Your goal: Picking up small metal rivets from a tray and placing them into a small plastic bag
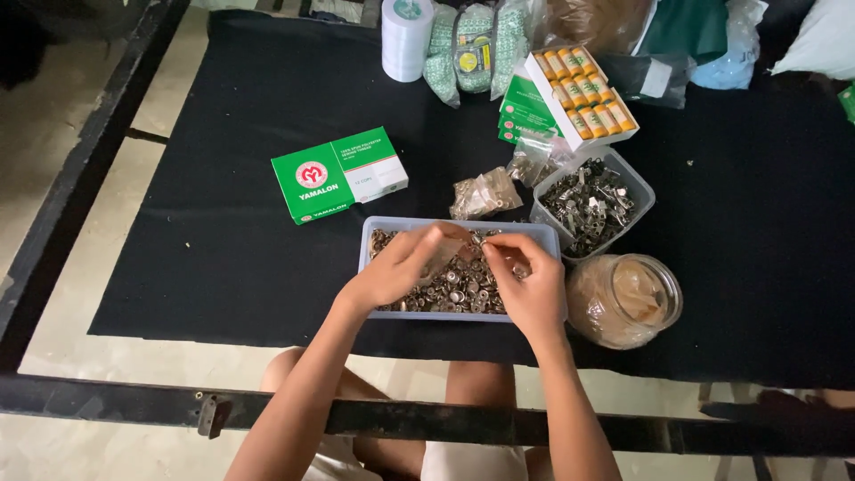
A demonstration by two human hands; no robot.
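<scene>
Shallow rectangular tray (372, 233), pale blue-grey plastic, sits on the black cloth (223, 223) covering the desk, near the front edge, directly before the person. Long axis runs left to right across the view. It is filled with small round metal fasteners (459, 292), silvery to dull bronze, ring-like, heaped loosely; glinting.

Left hand (403, 267) over the tray's left half, fingers curled in, thumb and forefinger pinched toward the centre; it seems to grip a small piece, too small to make out. Right hand (527, 283) over the right half, fingertips likewise pinched together just beside the left hand's tips; what it holds cannot be told. The fingertips of both hands nearly meet above the heap.

Around it: clear square tub (638, 185) of angular grey metal clips just behind the tray's right end. Small crinkled clear bag (484, 192) of metal bits behind the tray. Round clear jar (625, 299) lined with brownish plastic film just right of the tray, tipped on its side with its mouth to the right. Flat green-and-white cardboard box (338, 174) lies to the left behind, angled. Open box of orange-wrapped spools (581, 91) and a white tape roll (406, 37) at the far edge.
</scene>
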